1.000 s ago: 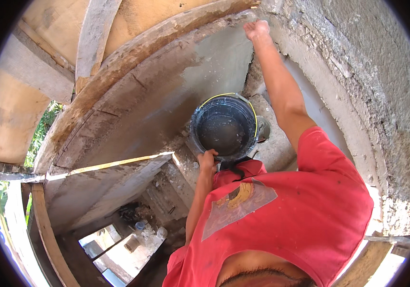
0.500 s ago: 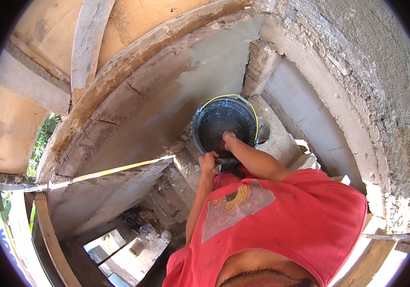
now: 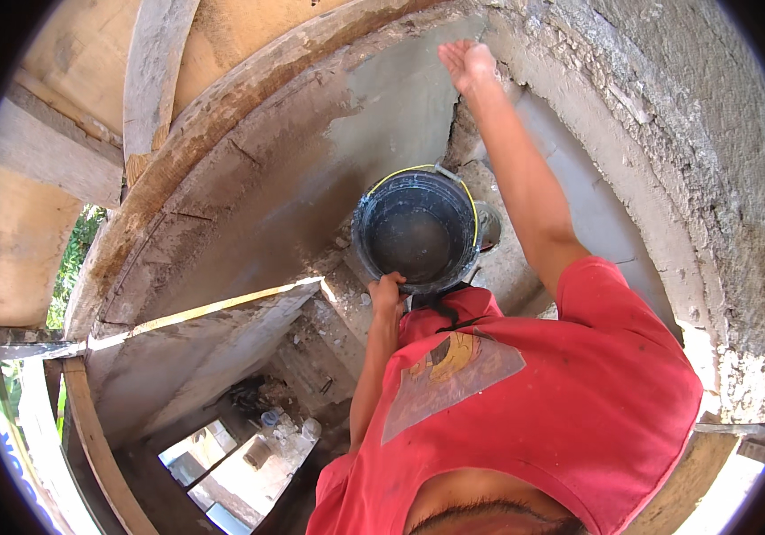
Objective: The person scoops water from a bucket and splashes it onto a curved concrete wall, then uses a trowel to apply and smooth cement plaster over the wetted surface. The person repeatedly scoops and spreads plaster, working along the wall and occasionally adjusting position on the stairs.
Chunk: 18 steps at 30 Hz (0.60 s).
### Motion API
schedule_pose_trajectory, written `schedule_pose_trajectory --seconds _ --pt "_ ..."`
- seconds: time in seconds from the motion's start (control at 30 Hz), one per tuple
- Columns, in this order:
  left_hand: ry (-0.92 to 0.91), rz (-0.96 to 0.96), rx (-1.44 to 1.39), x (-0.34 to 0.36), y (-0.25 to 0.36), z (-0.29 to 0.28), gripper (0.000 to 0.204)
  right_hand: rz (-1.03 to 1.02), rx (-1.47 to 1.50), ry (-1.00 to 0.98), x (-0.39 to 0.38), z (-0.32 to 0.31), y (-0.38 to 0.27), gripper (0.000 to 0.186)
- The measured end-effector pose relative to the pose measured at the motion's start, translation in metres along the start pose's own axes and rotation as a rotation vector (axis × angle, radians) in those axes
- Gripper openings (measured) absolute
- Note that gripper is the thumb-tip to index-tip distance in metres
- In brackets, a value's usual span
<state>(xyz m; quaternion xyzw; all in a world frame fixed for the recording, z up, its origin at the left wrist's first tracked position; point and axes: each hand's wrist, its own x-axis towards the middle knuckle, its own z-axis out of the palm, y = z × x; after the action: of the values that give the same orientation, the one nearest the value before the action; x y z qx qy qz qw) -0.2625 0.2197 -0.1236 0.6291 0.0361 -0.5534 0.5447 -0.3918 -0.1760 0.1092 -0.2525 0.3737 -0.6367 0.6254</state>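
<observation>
A black bucket [image 3: 414, 234] with a yellow wire handle stands against my front, its mouth facing up. Something grey and dull lies at its bottom; whether powder or liquid I cannot tell. My left hand [image 3: 388, 291] is closed on the near rim. Up at the far end of the wall, my right hand [image 3: 468, 64] is stretched out with its fingers extended and nothing seen in it. It is right by the smooth grey plaster [image 3: 400, 98]; touching or just apart is unclear. Lower down, the wall [image 3: 267, 205] is browner and rougher.
A curved wooden board [image 3: 195, 134] runs along the wall's top edge. On the right are a rough concrete wall [image 3: 721, 178] and pale blocks. Behind the bucket is a round container [image 3: 488, 227]. A low wall [image 3: 213, 343] stands at the left, with rubble and a lower opening below.
My right hand has come out of the bucket and swung up and away to the plastered wall, its fingers now extended. The left hand has stayed on the rim.
</observation>
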Motion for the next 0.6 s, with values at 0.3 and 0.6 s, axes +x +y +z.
schedule_pose_trajectory --seconds 0.3,0.6 --pt "0.006 0.025 -0.065 -0.011 0.013 0.011 0.030 0.873 -0.544 0.419 -0.198 -0.172 0.283 0.035" --pt "-0.012 0.005 -0.033 0.010 0.000 0.007 0.046 0.895 0.026 0.134 -0.147 -0.115 0.199 0.042"
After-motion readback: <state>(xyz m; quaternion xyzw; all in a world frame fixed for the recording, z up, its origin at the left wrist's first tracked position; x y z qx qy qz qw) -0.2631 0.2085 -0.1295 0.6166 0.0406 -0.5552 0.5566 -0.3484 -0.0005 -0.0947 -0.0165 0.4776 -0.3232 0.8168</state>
